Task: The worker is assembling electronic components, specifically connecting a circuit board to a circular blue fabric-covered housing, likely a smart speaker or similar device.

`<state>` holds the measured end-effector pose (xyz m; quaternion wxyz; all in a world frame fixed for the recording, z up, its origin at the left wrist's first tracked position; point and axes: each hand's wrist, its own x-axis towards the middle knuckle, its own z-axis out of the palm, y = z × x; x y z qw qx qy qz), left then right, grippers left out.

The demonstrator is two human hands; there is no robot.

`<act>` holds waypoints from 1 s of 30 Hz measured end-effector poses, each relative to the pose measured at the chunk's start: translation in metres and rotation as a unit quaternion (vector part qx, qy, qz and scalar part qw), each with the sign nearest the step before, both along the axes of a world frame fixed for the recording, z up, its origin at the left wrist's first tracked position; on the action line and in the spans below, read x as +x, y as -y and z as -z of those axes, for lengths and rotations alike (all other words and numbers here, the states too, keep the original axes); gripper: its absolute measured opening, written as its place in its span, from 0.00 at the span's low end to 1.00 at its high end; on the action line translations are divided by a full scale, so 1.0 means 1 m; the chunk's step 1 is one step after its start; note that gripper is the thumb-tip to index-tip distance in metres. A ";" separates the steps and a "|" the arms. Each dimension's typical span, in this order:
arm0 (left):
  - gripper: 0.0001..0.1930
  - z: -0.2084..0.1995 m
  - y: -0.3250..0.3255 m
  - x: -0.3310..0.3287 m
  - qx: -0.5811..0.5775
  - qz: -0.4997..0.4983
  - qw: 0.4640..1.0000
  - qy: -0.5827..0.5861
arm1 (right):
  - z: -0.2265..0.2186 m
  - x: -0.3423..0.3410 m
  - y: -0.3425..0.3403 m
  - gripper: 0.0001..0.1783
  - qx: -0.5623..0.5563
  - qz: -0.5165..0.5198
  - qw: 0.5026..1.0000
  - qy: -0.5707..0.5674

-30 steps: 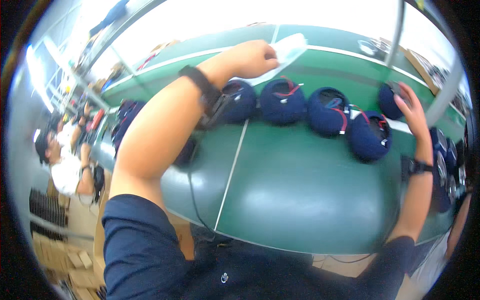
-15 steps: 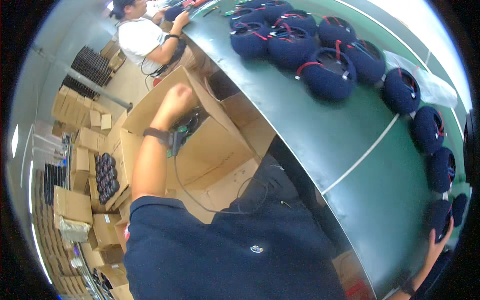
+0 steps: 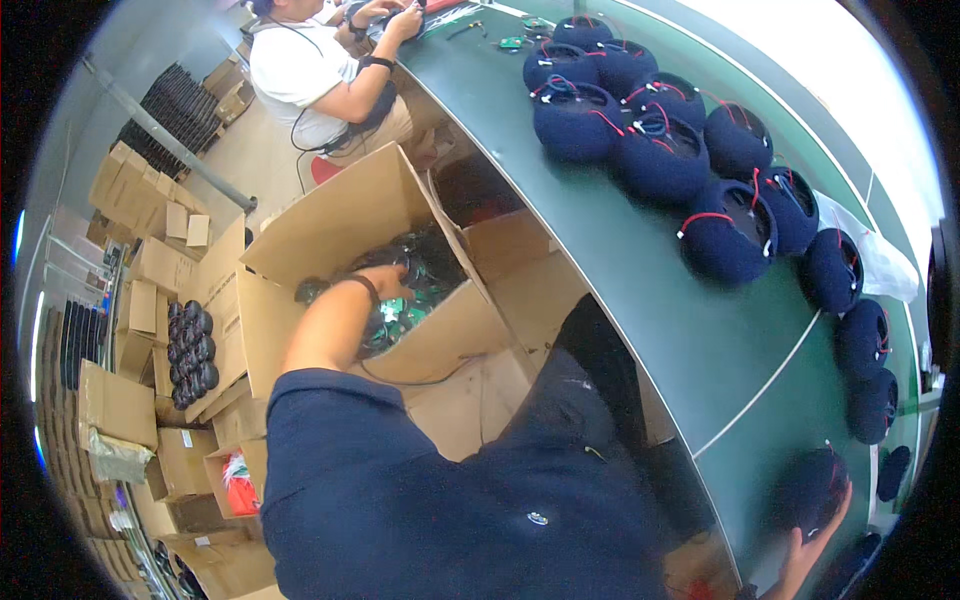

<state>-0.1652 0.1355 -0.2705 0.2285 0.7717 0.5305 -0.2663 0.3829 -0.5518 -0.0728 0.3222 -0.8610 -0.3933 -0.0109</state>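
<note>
My left hand (image 3: 388, 279) is down inside an open cardboard box (image 3: 345, 225), among green circuit boards (image 3: 400, 315) and dark parts with wires. Its fingers are blurred and partly covered, so what they touch does not show clearly. At the lower right, my right hand (image 3: 815, 545) grips a navy fabric-covered round shell (image 3: 808, 490) at the bench's near end, thumb on one side and fingers on the other. Several more navy shells (image 3: 728, 235) stand in a curved row on the green bench (image 3: 620, 270), their round openings showing red and blue wires with white connectors.
A co-worker in a white shirt (image 3: 310, 75) sits at the far end of the bench, handling a dark piece. Loose green boards (image 3: 512, 43) lie near there. Clear plastic (image 3: 880, 255) rests along the right side. Cartons (image 3: 140, 200) and a tray of black round parts (image 3: 190, 350) are at left.
My left hand, closed above the box before, has gone down into it. My right hand has drawn a navy shell away from the row, toward me. The view has shifted.
</note>
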 end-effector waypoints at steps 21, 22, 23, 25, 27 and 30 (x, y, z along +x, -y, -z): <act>0.16 0.135 0.044 -0.022 -0.170 0.169 0.971 -0.023 | -0.010 -0.033 -0.098 0.56 0.048 -0.082 0.992 -0.087; 0.16 0.118 0.047 -0.027 -0.161 0.158 0.974 0.005 | -0.010 -0.029 -0.099 0.56 0.037 -0.086 0.991 -0.094; 0.15 0.106 0.046 -0.031 -0.151 0.152 0.976 0.035 | -0.008 -0.027 -0.100 0.56 0.040 -0.082 0.991 -0.096; 0.15 0.087 0.043 -0.036 -0.175 0.101 0.978 0.046 | 0.001 -0.023 -0.109 0.58 0.112 -0.077 0.981 -0.139; 0.15 0.081 0.038 -0.051 -0.191 0.048 0.979 0.056 | 0.000 -0.023 -0.123 0.59 0.137 -0.073 0.975 -0.161; 0.15 0.047 0.037 -0.043 -0.089 -0.007 0.996 -0.016 | 0.003 -0.008 -0.123 0.60 0.057 -0.098 0.991 -0.068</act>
